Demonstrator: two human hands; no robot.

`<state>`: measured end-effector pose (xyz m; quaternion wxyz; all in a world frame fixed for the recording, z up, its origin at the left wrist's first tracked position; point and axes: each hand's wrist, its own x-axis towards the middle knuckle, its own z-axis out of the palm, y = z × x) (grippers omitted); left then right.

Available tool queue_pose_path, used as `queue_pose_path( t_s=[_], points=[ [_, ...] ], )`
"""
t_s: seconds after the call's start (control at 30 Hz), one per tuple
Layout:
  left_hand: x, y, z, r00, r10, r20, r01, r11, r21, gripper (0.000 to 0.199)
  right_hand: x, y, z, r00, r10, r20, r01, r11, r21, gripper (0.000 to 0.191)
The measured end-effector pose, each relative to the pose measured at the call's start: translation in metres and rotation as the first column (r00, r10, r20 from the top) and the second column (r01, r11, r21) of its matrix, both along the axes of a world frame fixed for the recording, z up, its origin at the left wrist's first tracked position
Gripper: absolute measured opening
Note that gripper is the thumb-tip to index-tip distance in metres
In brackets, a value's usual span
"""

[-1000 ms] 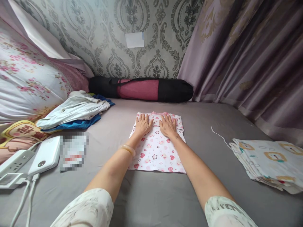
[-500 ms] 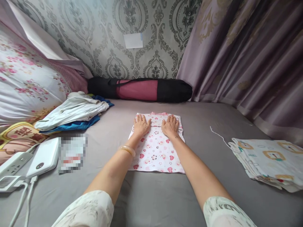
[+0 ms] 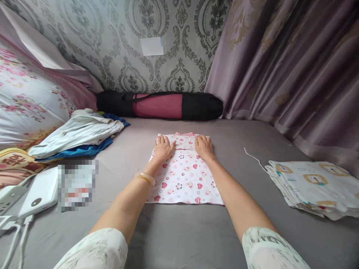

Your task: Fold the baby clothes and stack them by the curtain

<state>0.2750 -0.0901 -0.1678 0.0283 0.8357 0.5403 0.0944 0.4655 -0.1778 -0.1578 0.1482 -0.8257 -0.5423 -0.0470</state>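
Observation:
A white garment with pink hearts and flowers [image 3: 185, 175] lies flat on the grey sheet [image 3: 179, 231], its far part folded over into a band with a pink edge showing behind. My left hand [image 3: 164, 148] rests palm down on the left end of that band, fingers spread, a pale bangle on the wrist. On the band's right end lies my right hand [image 3: 204, 147], also palm down with its fingers out. Neither hand grips anything.
Behind lies a black and pink rolled bag [image 3: 157, 106] against the wall. Clothes in a pile [image 3: 78, 132], a white power bank [image 3: 40, 192] and a pixelated packet [image 3: 77, 185] are on the left. Folded patterned cloth [image 3: 314, 186] with a white cord lies on the right.
The view has shifted slightly to the right. My right hand has moved a little outward over the garment's folded band; my left hand stays on its left end.

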Motion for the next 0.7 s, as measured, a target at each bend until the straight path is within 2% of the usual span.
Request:
queue_pose_path(
  t_s=[0.17, 0.3, 0.47, 0.7],
  points=[
    [-0.007, 0.010, 0.005, 0.996, -0.080, -0.035, 0.082, 0.996, 0.040, 0.061, -0.003, -0.001, -0.006, 0.999, 0.006, 0.041, -0.006, 1.000, 0.019, 0.050],
    [-0.013, 0.017, 0.004, 0.988, -0.145, -0.060, 0.150, 0.983, 0.107, 0.061, -0.003, 0.000, -0.002, 0.998, 0.046, 0.033, -0.043, 0.996, -0.077, 0.055],
    [-0.016, 0.020, 0.003, 0.970, -0.238, -0.047, 0.236, 0.971, -0.034, 0.064, 0.001, 0.005, 0.005, 0.997, 0.067, -0.027, -0.071, 0.970, -0.234, 0.055],
    [-0.017, 0.022, 0.003, 0.972, -0.235, -0.016, 0.234, 0.971, -0.058, 0.064, 0.002, 0.006, 0.003, 0.997, 0.066, -0.038, -0.073, 0.971, -0.229, 0.056]
  ],
)
